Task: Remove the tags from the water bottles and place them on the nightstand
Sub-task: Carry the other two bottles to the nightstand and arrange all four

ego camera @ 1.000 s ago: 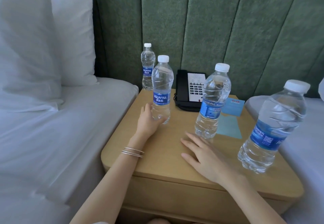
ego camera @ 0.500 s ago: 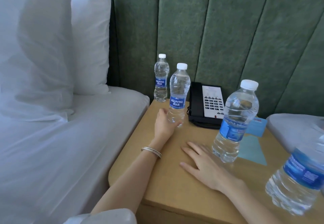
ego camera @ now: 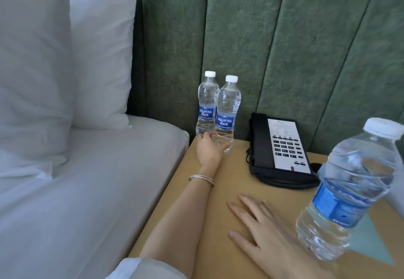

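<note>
Backdrop: green padded headboard [ego camera: 284, 38]; white bed [ego camera: 87, 191] and pillow [ego camera: 98, 49] off the left edge.
Surface: wooden nightstand [ego camera: 229, 180].
Back-left corner: front bottle [ego camera: 227, 108] and rear bottle [ego camera: 206, 101], both upright; whether they touch cannot be told.
Back edge: telephone [ego camera: 279, 147].
Right edge: third bottle [ego camera: 354, 187], upright, beside a teal card [ego camera: 371, 246].
Tags: none made out on any neck.
Left hand [ego camera: 209, 147]: fingers curled round the front bottle's base.
Right hand [ego camera: 262, 230]: flat on the nightstand, fingers straight, holding nothing.
Risk: so low a grip may let the front bottle tip and knock the rear bottle off the corner; the right forearm, just beside the third bottle, could topple it.
</note>
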Tool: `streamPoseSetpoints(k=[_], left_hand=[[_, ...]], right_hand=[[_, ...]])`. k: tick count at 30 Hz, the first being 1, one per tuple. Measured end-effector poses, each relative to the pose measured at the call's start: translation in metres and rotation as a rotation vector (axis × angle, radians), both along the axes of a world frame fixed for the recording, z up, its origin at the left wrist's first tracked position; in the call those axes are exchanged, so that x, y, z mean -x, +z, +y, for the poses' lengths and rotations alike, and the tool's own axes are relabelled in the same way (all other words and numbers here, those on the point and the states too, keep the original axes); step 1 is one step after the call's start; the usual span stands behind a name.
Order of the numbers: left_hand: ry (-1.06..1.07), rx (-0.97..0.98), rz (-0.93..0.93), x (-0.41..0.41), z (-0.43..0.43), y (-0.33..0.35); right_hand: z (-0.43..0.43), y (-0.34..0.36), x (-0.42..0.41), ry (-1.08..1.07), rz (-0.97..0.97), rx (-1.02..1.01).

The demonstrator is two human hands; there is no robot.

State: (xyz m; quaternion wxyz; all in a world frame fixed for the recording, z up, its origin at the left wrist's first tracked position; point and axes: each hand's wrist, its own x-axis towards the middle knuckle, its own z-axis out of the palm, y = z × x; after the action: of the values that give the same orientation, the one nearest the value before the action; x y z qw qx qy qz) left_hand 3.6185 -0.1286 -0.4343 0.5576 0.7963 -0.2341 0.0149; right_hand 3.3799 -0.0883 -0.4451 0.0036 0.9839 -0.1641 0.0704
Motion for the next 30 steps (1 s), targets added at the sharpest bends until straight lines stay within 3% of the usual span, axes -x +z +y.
streamPoseSetpoints(k=[3, 12, 30], left_hand=[[0.012, -0.003, -0.009, -0.008, -0.013, -0.001], [0.038, -0.043, -0.017, -0.015, -0.03, 0.0], [0.05, -0.182, -0.143, -0.019, -0.041, -0.005]], right_hand=[[-0.003, -0.006, -0.001, -0.024, 0.046, -0.03], [-0.008, -0.013, -0.001, -0.011, -0.053, 0.082], [-0.005, -0.011, -0.001, -0.045, 0.039, -0.069]])
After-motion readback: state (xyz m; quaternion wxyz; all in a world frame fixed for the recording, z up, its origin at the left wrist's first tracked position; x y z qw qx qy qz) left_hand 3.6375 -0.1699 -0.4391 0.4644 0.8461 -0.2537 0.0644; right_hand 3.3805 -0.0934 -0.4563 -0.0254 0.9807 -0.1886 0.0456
